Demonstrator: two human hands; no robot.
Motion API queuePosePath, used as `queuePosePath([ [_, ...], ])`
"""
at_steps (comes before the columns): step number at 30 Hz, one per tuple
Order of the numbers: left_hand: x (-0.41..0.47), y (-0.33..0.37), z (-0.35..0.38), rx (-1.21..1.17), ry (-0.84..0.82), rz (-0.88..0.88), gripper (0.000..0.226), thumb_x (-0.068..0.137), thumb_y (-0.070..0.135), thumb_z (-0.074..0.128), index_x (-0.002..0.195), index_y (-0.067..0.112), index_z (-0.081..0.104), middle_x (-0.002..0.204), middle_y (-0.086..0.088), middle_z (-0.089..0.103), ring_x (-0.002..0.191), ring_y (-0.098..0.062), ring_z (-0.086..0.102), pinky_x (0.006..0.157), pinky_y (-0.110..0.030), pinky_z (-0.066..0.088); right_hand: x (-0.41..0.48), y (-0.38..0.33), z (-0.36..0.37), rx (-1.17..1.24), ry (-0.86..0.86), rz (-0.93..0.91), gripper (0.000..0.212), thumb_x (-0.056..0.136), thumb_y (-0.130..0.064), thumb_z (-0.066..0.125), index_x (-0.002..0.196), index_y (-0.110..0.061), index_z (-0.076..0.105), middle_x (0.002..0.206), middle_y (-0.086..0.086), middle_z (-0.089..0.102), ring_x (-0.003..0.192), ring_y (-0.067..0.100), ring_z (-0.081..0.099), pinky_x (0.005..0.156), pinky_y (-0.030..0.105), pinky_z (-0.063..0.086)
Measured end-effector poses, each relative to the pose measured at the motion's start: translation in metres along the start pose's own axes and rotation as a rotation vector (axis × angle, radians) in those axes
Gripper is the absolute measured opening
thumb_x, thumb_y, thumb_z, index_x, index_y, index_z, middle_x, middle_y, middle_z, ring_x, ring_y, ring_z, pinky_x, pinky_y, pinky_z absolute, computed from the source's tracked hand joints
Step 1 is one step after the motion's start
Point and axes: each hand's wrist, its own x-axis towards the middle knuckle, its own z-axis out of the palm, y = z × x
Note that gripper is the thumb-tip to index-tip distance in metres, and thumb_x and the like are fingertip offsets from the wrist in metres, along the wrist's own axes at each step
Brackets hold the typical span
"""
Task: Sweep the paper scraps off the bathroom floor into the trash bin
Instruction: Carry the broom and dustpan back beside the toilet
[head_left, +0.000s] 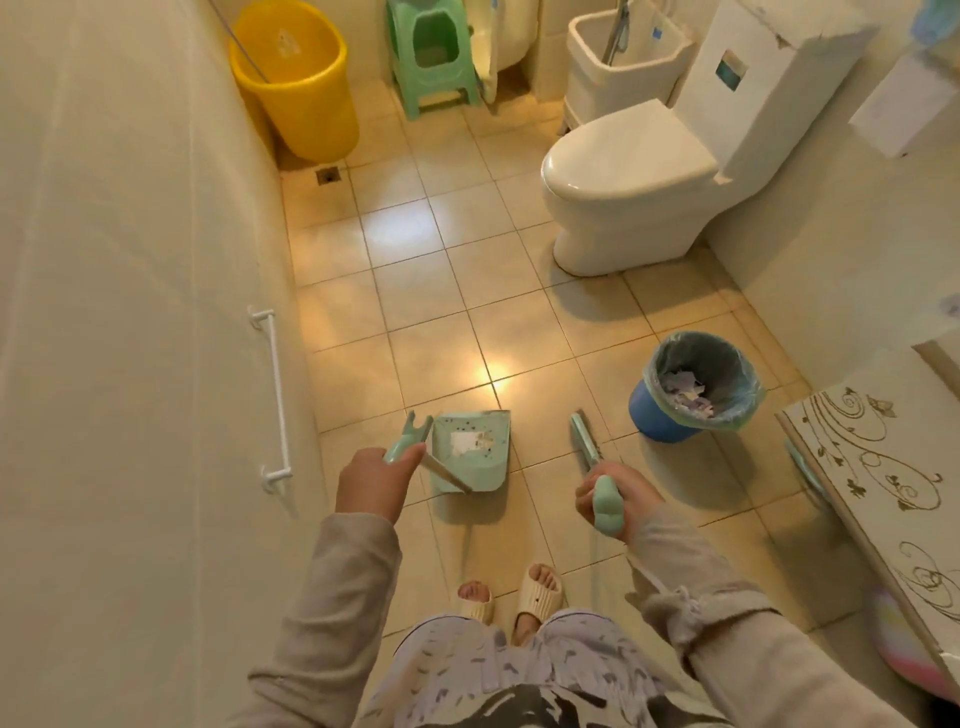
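Observation:
My left hand (371, 483) grips the green handle of a mint dustpan (470, 449) that rests on the tiled floor in front of my feet. A white label or scrap shows inside the pan. My right hand (610, 496) is closed around the green top of a broom handle; the broom head (584, 439) stands on the floor to the right of the pan. A blue trash bin (693, 387) with a pale liner stands farther right, and paper scraps (685, 397) lie inside it.
A white toilet (628, 182) stands at the back right. A yellow bucket (298, 85) and green stool (434, 54) are at the far wall. A patterned white cabinet (883, 467) juts in on the right. A wall with a towel rail (272, 400) runs along the left.

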Motion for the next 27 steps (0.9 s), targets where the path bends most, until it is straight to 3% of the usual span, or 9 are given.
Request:
queuePosePath([
  [4,0.003,0.003,-0.008,-0.083,0.071,-0.020,0.043,0.085,0.034,0.062,0.051,0.015,0.044,0.050,-0.003,0.039,0.046,-0.019,0.036,0.048,-0.027,0.028,0.013,-0.033,0.017,0.012,-0.148,0.031,0.018,0.093,0.002,0.026,0.082,-0.008,0.036,0.026,0.000,0.037,0.015,0.007,0.035,0.025,0.006,0.031],
  [9,0.003,0.005,-0.015,-0.105,0.209,-0.035,0.046,0.086,0.034,0.061,0.049,0.013,0.042,0.049,-0.005,0.040,0.052,-0.023,0.040,0.053,-0.029,0.033,0.022,-0.067,0.043,-0.054,-0.276,0.091,0.013,0.094,-0.004,0.031,0.083,-0.006,0.037,0.026,-0.001,0.038,0.017,0.007,0.037,0.025,0.008,0.032],
  [14,0.019,0.021,-0.026,-0.120,0.264,-0.015,0.048,0.086,0.035,0.060,0.047,0.014,0.042,0.048,-0.003,0.040,0.046,-0.019,0.037,0.047,-0.027,0.029,0.023,-0.091,0.079,-0.133,-0.328,0.104,0.014,0.095,-0.006,0.031,0.083,-0.007,0.037,0.027,0.000,0.040,0.017,0.008,0.038,0.025,0.009,0.033],
  [27,0.146,0.060,-0.114,-0.024,0.208,0.059,0.046,0.087,0.036,0.059,0.049,0.015,0.044,0.050,-0.003,0.041,0.048,-0.018,0.037,0.047,-0.027,0.027,0.056,-0.102,0.187,-0.197,-0.138,0.036,0.014,0.093,0.001,0.030,0.081,-0.004,0.037,0.025,0.000,0.037,0.015,0.008,0.036,0.025,0.009,0.033],
])
